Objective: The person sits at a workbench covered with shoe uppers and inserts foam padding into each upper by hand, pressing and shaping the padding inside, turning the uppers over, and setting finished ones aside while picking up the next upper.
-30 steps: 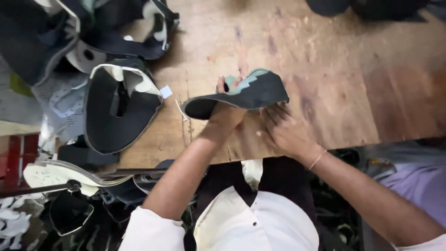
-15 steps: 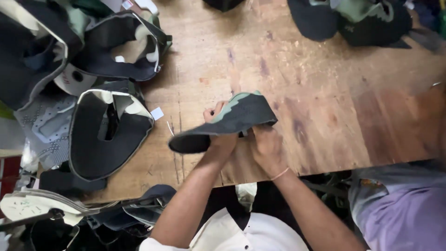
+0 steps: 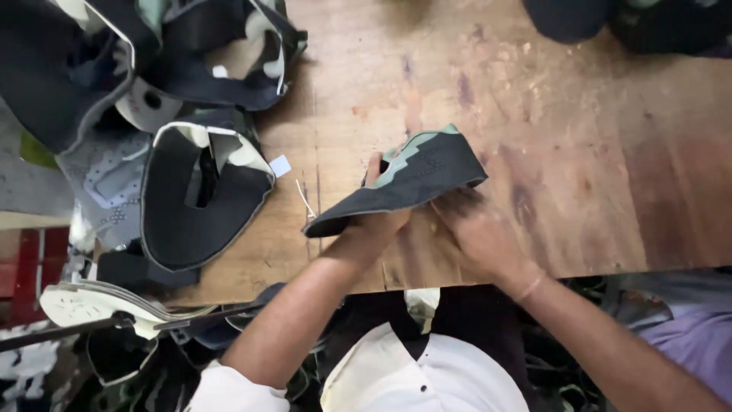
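Worn wooden bench, stained and scratched, filling the centre and right of the frame. Just below centre, one dark shoe upper with a pale green zigzag edge, lifted off the boards and held between both hands. Left hand closed under its lower left part, thumb up behind the green trim. Right hand beneath the right end, fingers curled in against the underside; grip mostly hidden by the piece, so cannot tell how tight.

Looks thin, light and floppy: folded along the middle, sagging at the free left tip. Probably soft fabric with a stiffer bonded face, not fragile, not slippery. Best taken by pinching the edges on both sides of the fold, as now; a one-ended hold would likely let it droop.

At left of the frame, one flat upper with a white rim lying open on the bench, a small white tag just beside it. Upper left: a heap of further uppers, overlapping, at least three, exact number unclear. Top right edge: two more dark pieces, cropped. Lower left: a pale sole on a rod, off the bench.
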